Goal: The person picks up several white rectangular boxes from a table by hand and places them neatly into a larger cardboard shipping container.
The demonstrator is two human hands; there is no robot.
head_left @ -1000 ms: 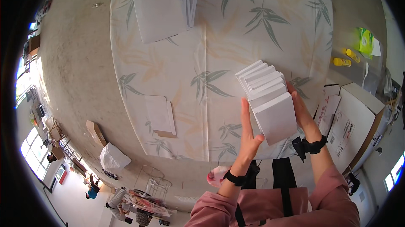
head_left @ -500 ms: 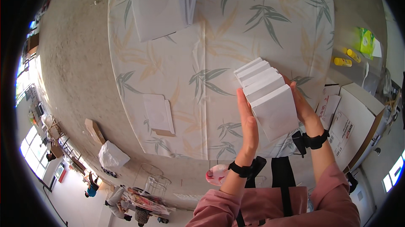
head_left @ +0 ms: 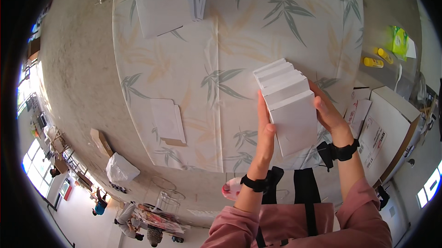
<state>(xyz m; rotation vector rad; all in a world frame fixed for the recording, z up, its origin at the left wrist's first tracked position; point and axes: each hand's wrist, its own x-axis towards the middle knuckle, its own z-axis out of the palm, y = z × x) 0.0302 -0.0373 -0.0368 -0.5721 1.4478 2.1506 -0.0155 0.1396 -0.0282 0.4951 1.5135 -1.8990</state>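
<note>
Between my two palms is a row of several white boxes, pressed together, their top edges stepped unevenly. My left hand lies along the row's left side with its thumb up. From the right side my right hand presses in, its fingers reaching behind the far edge and partly hidden. A single flat white folded carton lies on the leaf-patterned tablecloth to the left. At the far left of the table rests a stack of larger flat white cartons, some of them leaning on edge.
Right of the table stands an open cardboard box with pieces in it. Beyond it are yellow bottles and a green packet. A white plastic bag sits on the floor at left. People and a wire cart are farther off.
The row of boxes has shifted slightly left between my hands, and the front box stands more upright. The table has slid a little left in view.
</note>
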